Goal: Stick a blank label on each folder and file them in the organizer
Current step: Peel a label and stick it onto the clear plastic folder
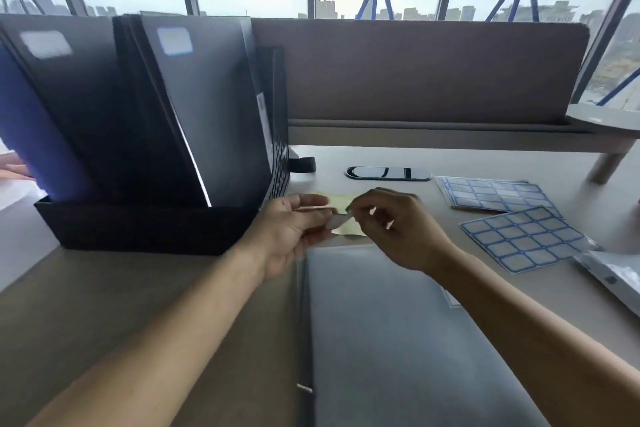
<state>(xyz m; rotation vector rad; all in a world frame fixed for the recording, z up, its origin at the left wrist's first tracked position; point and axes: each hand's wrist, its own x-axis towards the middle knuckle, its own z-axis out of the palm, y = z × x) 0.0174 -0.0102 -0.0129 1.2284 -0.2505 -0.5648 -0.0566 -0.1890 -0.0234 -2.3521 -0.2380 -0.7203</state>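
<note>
Though blurred, label (337, 222) pinched in right fingers (363, 208), backing (351, 230) in left fingers (311, 202), above folder (398, 322).

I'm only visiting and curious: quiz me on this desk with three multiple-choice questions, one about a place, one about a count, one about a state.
1. Where do the label sheets lie? A on the desk, at the right; B on the windowsill; C on the floor.
2. How many folders in the organizer show a white label? A none; B five; C two.
3. The right hand is: A resting flat; B pinching a peeling label; C holding a pen.
Answers: A, the sheets lie flat on the desktop. C, two white patches show on the upright folders. B, its fingertips lift the label from the yellow backing, which the left hand holds.
</note>
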